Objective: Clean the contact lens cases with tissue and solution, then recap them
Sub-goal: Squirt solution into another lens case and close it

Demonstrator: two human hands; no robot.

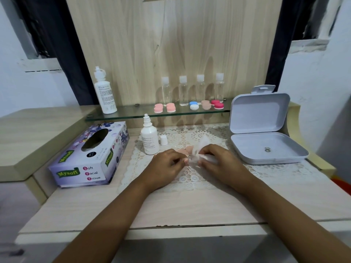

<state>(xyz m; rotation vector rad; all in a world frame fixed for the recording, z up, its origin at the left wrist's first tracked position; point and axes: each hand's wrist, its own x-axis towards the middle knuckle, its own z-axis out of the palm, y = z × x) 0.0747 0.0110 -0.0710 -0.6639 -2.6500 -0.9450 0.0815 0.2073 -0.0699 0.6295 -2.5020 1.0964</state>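
The peach lens case (185, 151) lies on the lace mat (190, 179) in the middle of the table (171, 207), touching or just beyond the fingertips of both hands. It looks like small, light, hard plastic, so it is likely to skid or flip if pressed off-centre. It is best pinched by its rim or outer edges, leaving the wells free to wipe. Once wet with solution it is probably slippery.

The tissue (202, 149) is soft, thin and crumpled, and it will tear easily when damp. The right hand (218, 162) holds it bunched between curled fingers and thumb. The left hand (167, 166) has its fingers curled in towards the tissue. Motion blur hides whether they pinch the case, the tissue or nothing.

- **Small solution bottle (150, 139):** it stands uncapped just beyond the left hand, with its cap (163, 139) beside it. The fill level cannot be seen.
- **Tissue box (89, 156):** it lies to the left, and no sheet shows in its opening.
- **White box (266, 154):** it sits open on the right, with one small ring-like item inside.
- **Glass shelf (133, 114), farther back:** it carries a large bottle (104, 92), four capped clear bottles (183, 91) and a row of capped lens cases (194, 105) in pink, blue-white, peach and red.
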